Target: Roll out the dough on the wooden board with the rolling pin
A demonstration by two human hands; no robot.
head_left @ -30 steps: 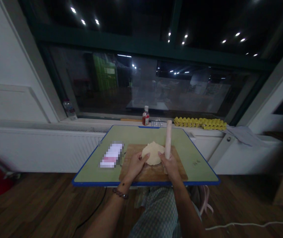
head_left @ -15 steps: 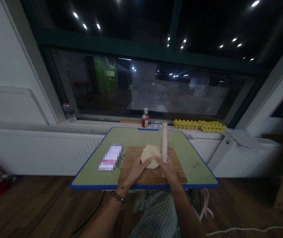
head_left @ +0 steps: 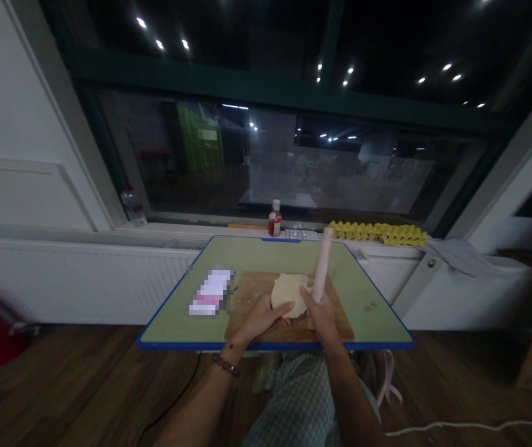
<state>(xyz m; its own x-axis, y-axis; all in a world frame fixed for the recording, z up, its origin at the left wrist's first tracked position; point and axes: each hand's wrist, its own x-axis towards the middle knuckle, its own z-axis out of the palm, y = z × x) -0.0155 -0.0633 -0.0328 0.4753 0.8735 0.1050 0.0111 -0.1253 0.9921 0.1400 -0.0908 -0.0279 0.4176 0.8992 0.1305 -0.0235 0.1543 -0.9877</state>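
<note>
A flat, pale sheet of dough (head_left: pixel 290 293) is held over the wooden board (head_left: pixel 249 287). My left hand (head_left: pixel 264 316) grips its near left edge, thumb on top and fingertips showing underneath. On the other side, my right hand (head_left: pixel 321 316) has its thumb against the dough's right edge. That same hand is also closed around a pale wooden rolling pin (head_left: pixel 323 261), which points up and away from me, leaning slightly right. The pin's lower end is hidden in my right hand.
The board lies on a small green table (head_left: pixel 363 292) with a blue rim. A pixelated, phone-like object (head_left: pixel 211 292) sits to its left. On the windowsill behind stand a sauce bottle (head_left: pixel 274 218), yellow egg cartons (head_left: pixel 377 233) and a clear bottle (head_left: pixel 133 207).
The rolling pin has tilted rightward in my right hand. The dough has shifted slightly right and looks tipped up, with fingertips now showing beneath it.
</note>
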